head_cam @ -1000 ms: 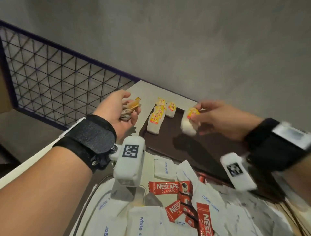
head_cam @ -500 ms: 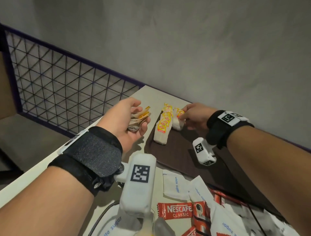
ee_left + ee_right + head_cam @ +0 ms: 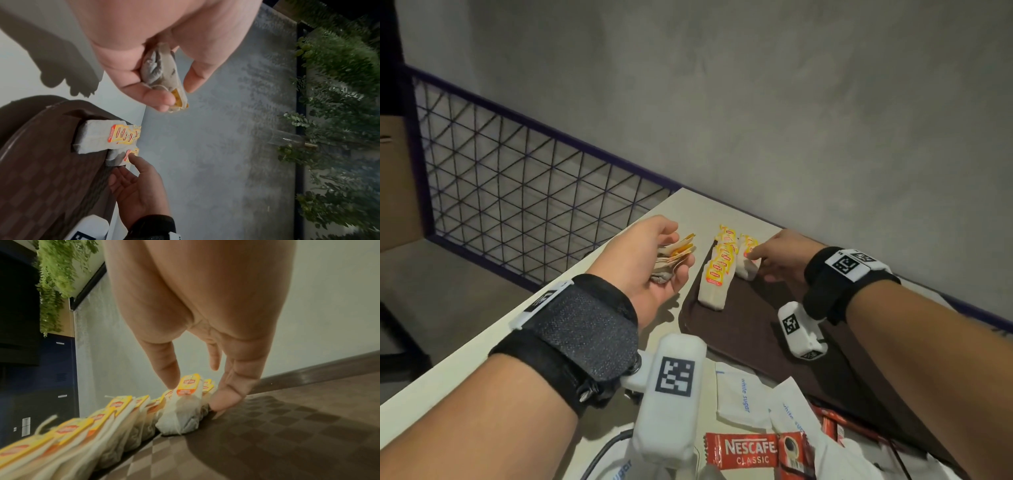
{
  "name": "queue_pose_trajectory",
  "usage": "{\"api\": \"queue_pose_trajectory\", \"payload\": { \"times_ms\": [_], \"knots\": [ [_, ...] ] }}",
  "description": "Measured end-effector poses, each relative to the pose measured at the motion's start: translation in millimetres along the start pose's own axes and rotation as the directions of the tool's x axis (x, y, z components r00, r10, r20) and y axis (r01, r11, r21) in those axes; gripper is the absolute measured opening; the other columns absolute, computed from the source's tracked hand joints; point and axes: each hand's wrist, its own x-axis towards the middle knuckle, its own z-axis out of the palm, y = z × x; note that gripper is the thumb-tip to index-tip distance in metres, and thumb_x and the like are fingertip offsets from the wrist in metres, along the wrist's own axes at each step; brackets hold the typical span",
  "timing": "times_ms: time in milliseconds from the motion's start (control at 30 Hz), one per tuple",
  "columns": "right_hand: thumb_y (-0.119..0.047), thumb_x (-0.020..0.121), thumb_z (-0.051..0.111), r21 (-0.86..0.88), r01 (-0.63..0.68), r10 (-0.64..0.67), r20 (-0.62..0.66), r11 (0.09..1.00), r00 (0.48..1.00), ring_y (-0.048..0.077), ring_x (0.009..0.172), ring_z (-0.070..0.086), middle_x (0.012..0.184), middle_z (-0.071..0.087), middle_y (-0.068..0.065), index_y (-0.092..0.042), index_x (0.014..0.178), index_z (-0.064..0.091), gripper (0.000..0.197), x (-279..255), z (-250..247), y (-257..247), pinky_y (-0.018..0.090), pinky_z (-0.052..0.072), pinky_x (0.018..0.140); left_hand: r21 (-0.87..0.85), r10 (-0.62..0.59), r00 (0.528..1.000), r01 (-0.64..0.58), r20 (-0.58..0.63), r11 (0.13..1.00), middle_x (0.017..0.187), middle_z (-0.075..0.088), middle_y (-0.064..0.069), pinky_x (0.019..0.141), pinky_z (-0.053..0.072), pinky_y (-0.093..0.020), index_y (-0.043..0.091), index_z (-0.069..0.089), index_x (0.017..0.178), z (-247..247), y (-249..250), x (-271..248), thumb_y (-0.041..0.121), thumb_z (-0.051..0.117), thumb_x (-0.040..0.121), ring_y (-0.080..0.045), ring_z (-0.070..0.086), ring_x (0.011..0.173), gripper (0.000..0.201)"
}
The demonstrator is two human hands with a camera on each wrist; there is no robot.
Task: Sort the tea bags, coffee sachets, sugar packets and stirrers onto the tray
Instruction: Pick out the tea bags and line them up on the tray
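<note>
The left hand clutches a bunch of tea bags beside the brown tray. The right hand, fingers extended and loosely spread, touches the end tea bag of the tray's row.

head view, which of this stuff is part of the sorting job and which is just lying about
Part of the job:
- tea bags in the left hand
- row of tea bags on the tray, right hand touching them
- white sugar packets
- Nescafe sachets

Just lying about:
- wire mesh railing
- cable
</note>
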Motion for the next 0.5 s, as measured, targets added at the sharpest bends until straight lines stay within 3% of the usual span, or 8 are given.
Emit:
{"api": "queue_pose_trajectory", "payload": {
  "times_ms": [100, 233, 400, 500],
  "knots": [
    [-0.007, 0.083, 0.081, 0.004, -0.036, 0.035, 0.058, 0.999, 0.998, 0.027, 0.081, 0.068, 0.093, 0.069, 0.021, 0.004, 0.105, 0.066, 0.029, -0.2, -0.6, 5.0, 0.039, 0.061, 0.082, 0.005, -0.002, 1.0, 0.002, -0.001, 1.0, 0.091, 0.067, -0.013, 0.04, 0.047, -0.02, 0.009, 0.061, 0.103, 0.4, -0.4, 0.4, 0.025, 0.059, 0.099, -0.018, 0.063, 0.067, 0.016],
    [0.005, 0.077, 0.083, 0.015, -0.064, 0.062, 0.098, 0.998, 0.993, 0.03, 0.089, 0.072, 0.115, 0.071, 0.029, 0.01, 0.109, 0.068, 0.036, 1.4, 3.2, 7.6, 0.032, 0.062, 0.068, 0.006, -0.005, 1.0, 0.005, -0.004, 1.0, 0.093, 0.068, -0.013, 0.04, 0.047, -0.021, 0.009, 0.061, 0.105, 1.1, -0.8, 0.7, 0.024, 0.059, 0.099, -0.017, 0.064, 0.066, 0.017],
    [0.013, 0.078, 0.078, 0.073, -0.08, 0.074, 0.081, 0.994, 0.994, 0.035, 0.085, 0.071, 0.108, 0.069, 0.029, 0.007, 0.092, 0.065, 0.02, 7.2, 6.6, 3.0, 0.038, 0.062, 0.08, -0.001, 0.002, 1.0, -0.002, -0.003, 1.0, 0.088, 0.067, -0.012, 0.04, 0.047, -0.02, 0.009, 0.061, 0.104, 2.4, -0.5, -0.4, 0.023, 0.059, 0.099, -0.017, 0.063, 0.064, 0.016],
    [0.014, 0.078, 0.078, 0.077, -0.08, 0.073, 0.084, 0.994, 0.994, 0.034, 0.083, 0.07, 0.104, 0.067, 0.028, 0.005, 0.09, 0.064, 0.02, 8.5, 7.7, 2.0, 0.038, 0.062, 0.08, 0.0, 0.009, 1.0, -0.009, -0.006, 1.0, 0.088, 0.067, -0.012, 0.04, 0.047, -0.02, 0.008, 0.061, 0.104, 2.8, -0.5, -0.6, 0.023, 0.06, 0.099, -0.017, 0.063, 0.065, 0.016]
  ]
}}
